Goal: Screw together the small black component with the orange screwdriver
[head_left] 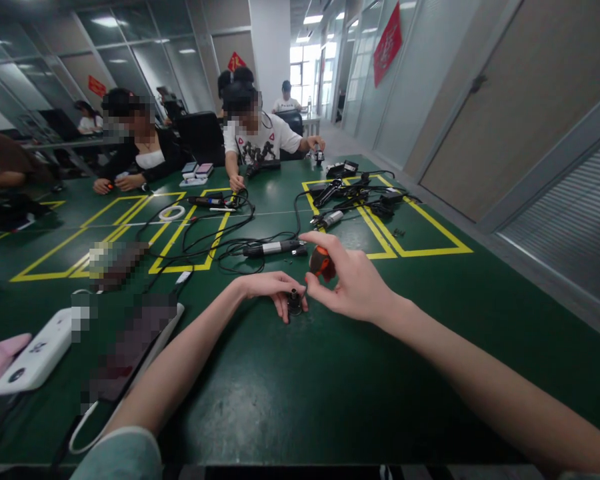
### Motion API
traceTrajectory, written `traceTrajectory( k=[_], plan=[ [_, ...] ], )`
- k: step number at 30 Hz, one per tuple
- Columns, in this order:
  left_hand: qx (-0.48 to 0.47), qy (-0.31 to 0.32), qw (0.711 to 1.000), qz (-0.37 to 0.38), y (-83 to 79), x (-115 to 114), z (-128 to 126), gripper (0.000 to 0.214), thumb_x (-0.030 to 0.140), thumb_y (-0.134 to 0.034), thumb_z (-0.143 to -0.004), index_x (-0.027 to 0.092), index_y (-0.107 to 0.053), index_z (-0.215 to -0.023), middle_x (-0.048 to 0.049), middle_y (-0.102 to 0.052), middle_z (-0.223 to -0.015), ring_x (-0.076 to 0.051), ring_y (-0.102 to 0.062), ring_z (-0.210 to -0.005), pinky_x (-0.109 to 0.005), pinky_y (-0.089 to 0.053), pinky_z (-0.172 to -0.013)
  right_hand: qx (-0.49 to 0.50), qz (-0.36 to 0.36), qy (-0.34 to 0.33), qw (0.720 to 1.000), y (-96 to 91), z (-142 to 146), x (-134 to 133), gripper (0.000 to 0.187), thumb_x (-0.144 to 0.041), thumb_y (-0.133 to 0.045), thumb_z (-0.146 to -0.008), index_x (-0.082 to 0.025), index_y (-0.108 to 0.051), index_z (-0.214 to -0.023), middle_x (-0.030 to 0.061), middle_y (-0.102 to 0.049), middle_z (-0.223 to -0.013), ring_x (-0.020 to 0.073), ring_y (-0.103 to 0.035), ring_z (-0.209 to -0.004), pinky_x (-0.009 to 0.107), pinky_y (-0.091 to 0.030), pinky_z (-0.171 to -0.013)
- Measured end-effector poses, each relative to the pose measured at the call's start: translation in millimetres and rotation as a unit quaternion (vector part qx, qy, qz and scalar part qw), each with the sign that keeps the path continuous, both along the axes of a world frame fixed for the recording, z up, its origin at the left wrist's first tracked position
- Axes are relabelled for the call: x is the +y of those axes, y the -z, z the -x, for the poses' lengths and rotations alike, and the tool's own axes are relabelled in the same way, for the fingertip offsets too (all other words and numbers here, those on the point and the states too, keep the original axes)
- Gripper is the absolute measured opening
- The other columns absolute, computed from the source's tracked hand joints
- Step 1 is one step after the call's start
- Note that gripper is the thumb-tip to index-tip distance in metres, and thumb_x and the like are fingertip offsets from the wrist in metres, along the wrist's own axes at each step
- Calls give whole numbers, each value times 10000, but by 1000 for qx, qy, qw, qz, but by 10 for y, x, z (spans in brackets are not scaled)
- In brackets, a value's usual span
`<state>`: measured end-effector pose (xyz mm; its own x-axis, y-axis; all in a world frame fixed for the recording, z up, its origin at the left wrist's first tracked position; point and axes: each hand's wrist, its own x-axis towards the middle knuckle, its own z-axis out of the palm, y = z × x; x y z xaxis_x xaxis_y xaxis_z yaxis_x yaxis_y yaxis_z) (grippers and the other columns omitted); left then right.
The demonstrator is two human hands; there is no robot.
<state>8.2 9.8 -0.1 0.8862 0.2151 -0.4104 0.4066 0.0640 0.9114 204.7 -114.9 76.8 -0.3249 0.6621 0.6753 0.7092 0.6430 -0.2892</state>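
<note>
My left hand (pixel 273 288) rests on the green table, its fingers closed about a small black part with a round base and a short upright post (pixel 294 304). Just right of it and slightly higher, my right hand (pixel 355 283) is curled round a stubby orange-and-black tool handle (pixel 322 263). It looks like a screwdriver handle, but any shaft or tip is hidden. A gap shows between the handle and the black part. Beyond both hands lies a black-and-silver pen-shaped electric tool (pixel 273 249) with its cable.
On the green table (pixel 380 400), a white power bank (pixel 37 353) and a dark phone (pixel 135 347) lie left. Tangled black cables and tools (pixel 345 191) lie at back right among yellow tape outlines. Co-workers (pixel 260 133) sit opposite; small screws (pixel 399 233) lie at right.
</note>
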Motion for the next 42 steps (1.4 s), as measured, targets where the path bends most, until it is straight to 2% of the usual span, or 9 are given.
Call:
traceTrajectory(
  k=[4, 7, 9, 13, 20, 26, 29, 32, 42],
  plan=[
    [6, 11, 1000, 12, -12, 2, -6, 581, 677, -740, -830, 117, -779, -979, -138, -787, -940, -202, -769, -653, -260, -598, -620, -6, 7, 2, 1000, -35, -7, -17, 362, -365, -643, -947, -213, -573, -1268, 14, -731, -833, 176, -691, -638, 269, -444, -589],
    [4, 10, 1000, 14, -22, -4, -5, 595, 693, -741, -822, 125, -775, -997, -146, -791, -1033, -199, -776, -666, -259, -603, -625, 10, 24, 0, 1000, -48, -4, -18, 333, -339, -640, -954, -204, -585, -1254, 7, -720, -805, 164, -675, -605, 265, -453, -579],
    [0, 2, 1000, 14, -18, -11, -4, 603, 704, -740, -820, 125, -771, -984, -152, -790, -1063, -190, -773, -664, -254, -601, -628, 25, 41, -7, 999, -52, 4, -22, 396, -270, -614, -936, -195, -546, -1319, -15, -692, -764, 157, -650, -573, 262, -447, -563],
    [-4, -8, 1000, 19, -7, -25, -11, 638, 736, -761, -778, 121, -764, -947, -127, -793, -904, -181, -745, -599, -249, -581, -592, 39, 51, -1, 998, -57, 21, -36, 540, -208, -581, -864, -187, -466, -1391, -45, -647, -727, 138, -560, -496, 265, -400, -529],
    [3, -11, 1000, 17, -81, -46, -24, 599, 694, -785, -781, 120, -765, -951, -151, -790, -1095, -168, -749, -622, -257, -588, -616, 77, 95, 18, 992, -76, -2, -6, 250, -321, -668, -887, -229, -553, -1088, -89, -530, -594, 113, -500, -463, 253, -343, -527],
    [-1, -7, 1000, 17, -79, -50, -15, 652, 734, -766, -776, 119, -769, -991, -165, -789, -1103, -171, -757, -650, -256, -593, -645, 124, 145, -4, 982, -60, 26, -6, 360, -223, -639, -797, -221, -515, -1135, -83, -539, -667, 116, -509, -523, 259, -386, -558],
    [-5, -4, 1000, 13, -57, -40, -11, 632, 717, -755, -796, 120, -772, -1005, -166, -784, -1121, -159, -747, -629, -254, -591, -639, 110, 167, -9, 980, -37, 40, 8, 131, -275, -639, -834, -219, -549, -911, -55, -527, -653, 119, -492, -558, 265, -374, -560],
    [-9, 4, 1000, 9, -43, -29, -10, 598, 684, -733, -835, 116, -775, -1018, -164, -787, -1087, -157, -742, -619, -254, -593, -634, 93, 214, -6, 972, -32, 36, 32, 250, -380, -644, -896, -213, -538, -743, -34, -524, -614, 125, -483, -564, 281, -370, -571],
    [-4, -7, 1000, 15, 5, -14, -9, 544, 623, -741, -849, 113, -786, -1031, -144, -794, -969, -179, -753, -636, -283, -613, -683, 131, 305, -45, 942, -77, 90, 19, 38, -231, -639, -803, -201, -617, -805, -39, -577, -604, 120, -503, -551, 253, -376, -560]
  ],
)
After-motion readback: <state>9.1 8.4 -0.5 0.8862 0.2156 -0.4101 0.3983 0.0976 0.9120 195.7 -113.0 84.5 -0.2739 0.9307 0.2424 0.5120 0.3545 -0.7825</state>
